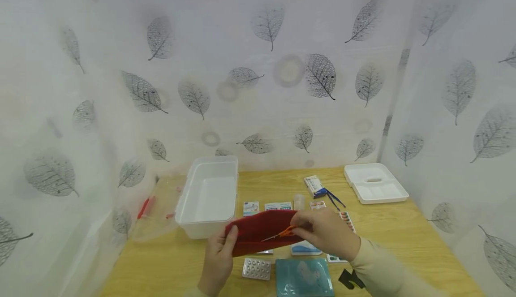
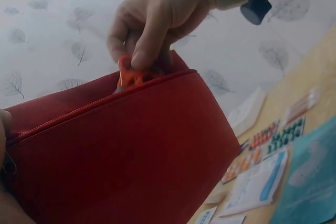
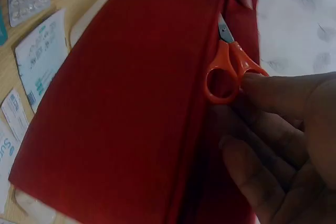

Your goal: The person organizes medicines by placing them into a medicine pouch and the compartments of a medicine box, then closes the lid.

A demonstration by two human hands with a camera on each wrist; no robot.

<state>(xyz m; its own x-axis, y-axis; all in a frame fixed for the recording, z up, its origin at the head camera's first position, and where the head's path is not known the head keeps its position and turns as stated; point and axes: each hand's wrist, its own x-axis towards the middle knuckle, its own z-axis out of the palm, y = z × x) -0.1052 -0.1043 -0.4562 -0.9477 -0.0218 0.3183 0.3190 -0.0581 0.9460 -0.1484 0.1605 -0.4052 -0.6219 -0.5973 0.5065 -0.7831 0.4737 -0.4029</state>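
A red zippered pouch (image 1: 258, 225) is held up over the table, its zip edge gaping open. My left hand (image 1: 219, 254) grips the pouch's left end, thumb on the near side. Orange-handled scissors (image 3: 223, 72) are pinched by one handle loop between the thumb and fingers of my right hand (image 1: 324, 232). Their blades point left into the pouch mouth, and in the right wrist view the blade tips drop behind the zip edge. In the left wrist view only the orange handles (image 2: 131, 77) rise above the zip.
A white bin (image 1: 211, 194) stands left, a white tray (image 1: 376, 185) at the back right. Blue tweezers (image 1: 334, 198) lie by a small box (image 1: 314, 186). Below the pouch are a blister pack (image 1: 256, 269) and a teal packet (image 1: 304, 277). Leaf-patterned curtains enclose the table.
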